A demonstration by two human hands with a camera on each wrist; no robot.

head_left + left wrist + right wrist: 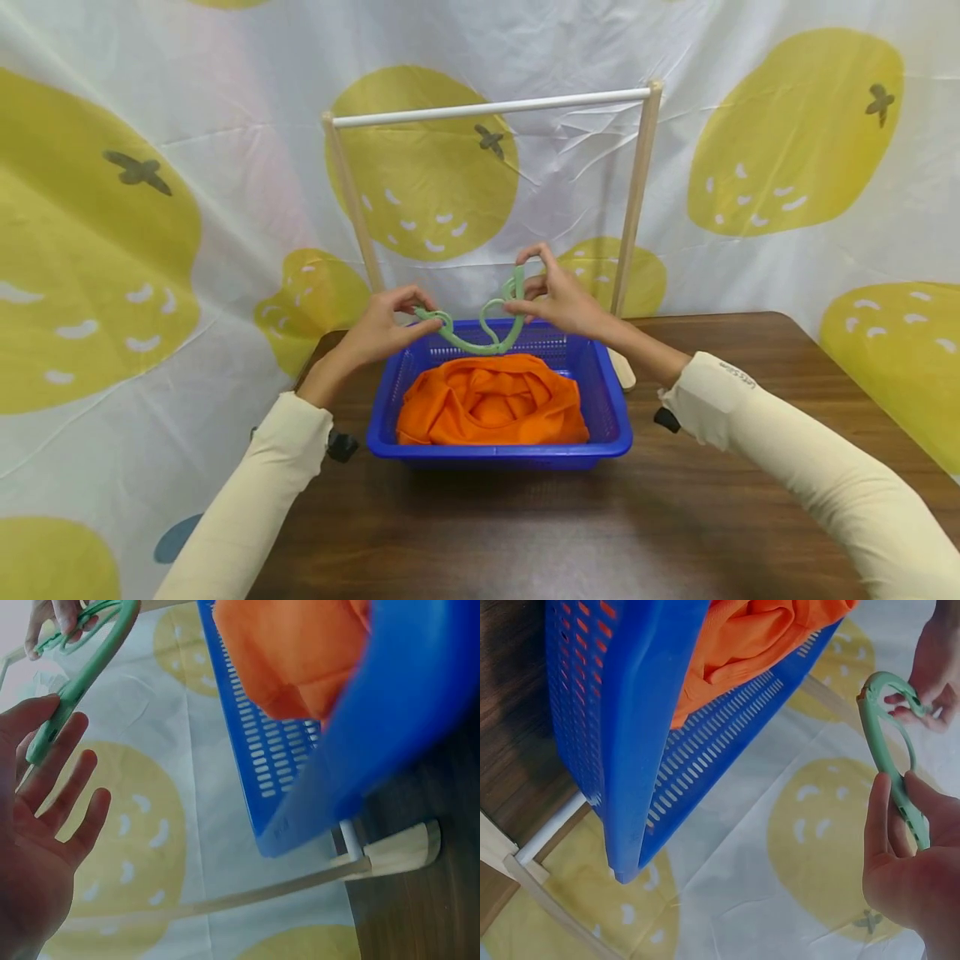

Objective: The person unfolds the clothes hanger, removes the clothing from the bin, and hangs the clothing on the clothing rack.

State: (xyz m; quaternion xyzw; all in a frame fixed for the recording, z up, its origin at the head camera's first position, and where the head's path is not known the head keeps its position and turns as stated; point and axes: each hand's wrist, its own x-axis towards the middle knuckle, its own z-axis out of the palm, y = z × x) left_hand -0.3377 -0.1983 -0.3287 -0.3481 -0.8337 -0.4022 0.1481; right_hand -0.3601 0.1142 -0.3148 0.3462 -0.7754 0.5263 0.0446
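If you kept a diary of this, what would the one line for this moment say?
left hand: pinches green hanger end | right hand: grips other end | hanger: above blue basket | basket: orange cloth inside | rack: bare

Glossy perforated plastic basket (611, 417); matt orange cloth (491, 404); smooth green plastic hanger (480, 329); dark wood-grain table (525, 533).

Head view looks down from above; both wrist views, close and low, share the blue basket (611, 417).

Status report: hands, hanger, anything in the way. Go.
Left hand and right hand each pinch an end of the green hanger. Hanger held above blue basket of orange cloth. Rack rail bare.
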